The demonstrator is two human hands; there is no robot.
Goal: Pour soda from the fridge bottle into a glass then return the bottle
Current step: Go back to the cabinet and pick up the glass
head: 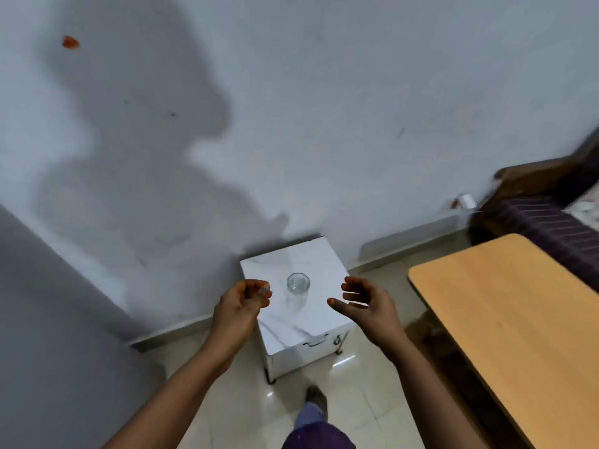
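I see an empty clear glass [298, 284] upright on a small white marble-look worktop [293, 332]. My left hand [241, 304] is loosely curled, my right hand [363, 303] open, both empty. No bottle shows; I should fetch it from the grey fridge [48, 319] at left.

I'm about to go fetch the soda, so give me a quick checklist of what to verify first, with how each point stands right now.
1. Clear drinking glass stands upright: ok.
2. Glass is empty and ready for pouring: ok, no liquid shows in it.
3. Glass sits well in from the edges of the small white marble-pattern cabinet: ok.
4. Left hand free to carry the bottle: ok, fingers curled, holding nothing.
5. Right hand free: ok, open and holding nothing.
6. Soda bottle located: cannot tell, no bottle is in view; only a grey panel at the left edge.
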